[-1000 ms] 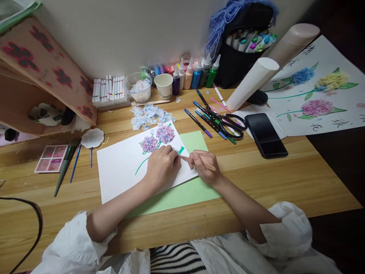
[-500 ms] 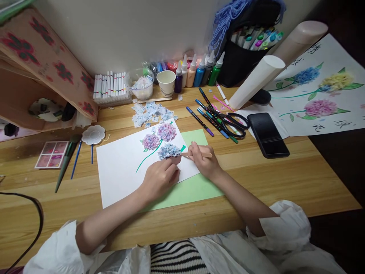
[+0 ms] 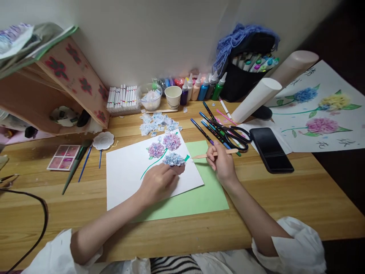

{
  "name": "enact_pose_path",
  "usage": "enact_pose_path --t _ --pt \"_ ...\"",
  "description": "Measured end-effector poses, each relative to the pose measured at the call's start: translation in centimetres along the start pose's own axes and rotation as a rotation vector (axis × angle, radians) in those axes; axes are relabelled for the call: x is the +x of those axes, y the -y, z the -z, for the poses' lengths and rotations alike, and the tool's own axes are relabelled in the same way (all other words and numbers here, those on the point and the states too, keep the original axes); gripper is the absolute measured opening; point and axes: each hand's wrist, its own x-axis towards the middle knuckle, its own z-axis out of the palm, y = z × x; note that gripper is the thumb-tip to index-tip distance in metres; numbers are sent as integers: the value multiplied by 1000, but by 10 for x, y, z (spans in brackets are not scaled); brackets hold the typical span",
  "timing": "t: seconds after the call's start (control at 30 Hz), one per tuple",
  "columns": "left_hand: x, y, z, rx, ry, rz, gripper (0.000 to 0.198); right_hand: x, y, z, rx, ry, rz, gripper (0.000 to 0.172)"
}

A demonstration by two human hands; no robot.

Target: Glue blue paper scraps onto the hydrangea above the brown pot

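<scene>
My right hand point(image 3: 223, 163) grips a wooden craft stick point(image 3: 212, 154), its pointed tip just right of a green leaf on the white paper point(image 3: 122, 179). The sheet carries two pink-purple flowers point(image 3: 172, 140) and a blue flower point(image 3: 174, 159) built up from small paper scraps, plus a drawn green stem point(image 3: 154, 163). My left hand point(image 3: 159, 180) lies on the paper with curled fingers at the lower edge of the blue flower. Whatever those fingers may pinch is hidden. A green sheet point(image 3: 211, 198) sticks out from under the white paper.
Torn blue-white paper scraps point(image 3: 158, 123) lie behind the sheet. Black scissors point(image 3: 234, 135) rest on several markers point(image 3: 201, 130) to the right, beside a phone point(image 3: 270, 150). Paint bottles point(image 3: 203, 91), a paper cup point(image 3: 173, 97) and a white cardboard tube point(image 3: 256, 101) stand at the back.
My right hand with the craft stick has drawn back to the right, away from the blue flower. My left hand stays at the flower. The camera view has shifted.
</scene>
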Motion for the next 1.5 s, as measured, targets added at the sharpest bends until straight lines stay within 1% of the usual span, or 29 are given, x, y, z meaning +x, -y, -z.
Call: enact_pose_path --t 0.03,0.1,0.17,0.2,0.27,0.3,0.33,0.4,0.47,0.53,0.6,0.67,0.73,0.83,0.9,0.93,1.0,1.07,1.13,1.2,1.27,1.3,1.4,1.5 --pt "4 10 8 25 6 48 22 1 1 1 1 4 18 53" --pt "12 36 26 78 -18 252 27 1 4 4 -30 29 53 45" --pt "17 67 44 160 21 390 31 -3 7 8 -122 111 76 39" --pt "17 81 51 173 62 425 31 -8 9 10 -193 169 83 37" --pt "15 103 60 130 153 437 34 -21 9 17 -394 284 87 35" --pt "13 111 62 87 186 446 38 -29 7 20 -492 290 102 33" --pt "10 116 62 34 216 458 40 -38 5 22 -594 299 109 31" --pt "6 122 59 -62 266 496 39 -52 -5 22 -729 211 152 25" --pt "3 124 56 -90 264 505 37 -62 -16 16 -772 117 209 27" --pt "1 125 54 -48 189 482 45 -67 -24 6 -775 45 251 32" --pt "0 127 55 -20 102 463 56 -69 -27 -1 -747 10 275 34" --pt "0 130 55 -53 73 471 60 -71 -26 -4 -674 16 264 34" --pt "-1 131 55 -152 78 493 56 -71 -20 1 -573 34 213 34" --pt "-4 128 54 -294 82 488 43 -62 -9 18 -444 42 157 37" --pt "-8 124 54 -330 68 464 40 -45 2 29 -394 71 189 40" --pt "-10 121 54 -334 59 451 40 -34 10 34 -376 107 205 41" --pt "-16 115 57 -356 26 441 41 -10 27 38 -381 220 222 42" --pt "-26 108 62 -417 -20 452 42 16 47 36 -412 358 285 45" --pt "-41 98 67 -540 -51 486 42 39 68 25 -492 531 337 43" --pt "-60 82 69 -714 -24 528 41 59 86 8 -526 627 362 44" --pt "-80 62 65 -880 26 580 42 76 99 -13 -562 734 365 43" --pt "-90 51 61 -928 24 620 44 83 103 -25 -579 792 363 42" --pt "-111 21 42 -983 -25 720 52 97 107 -61 -612 949 363 40" --pt "-120 6 25 -990 -101 785 55 101 101 -89 -601 1016 392 36"
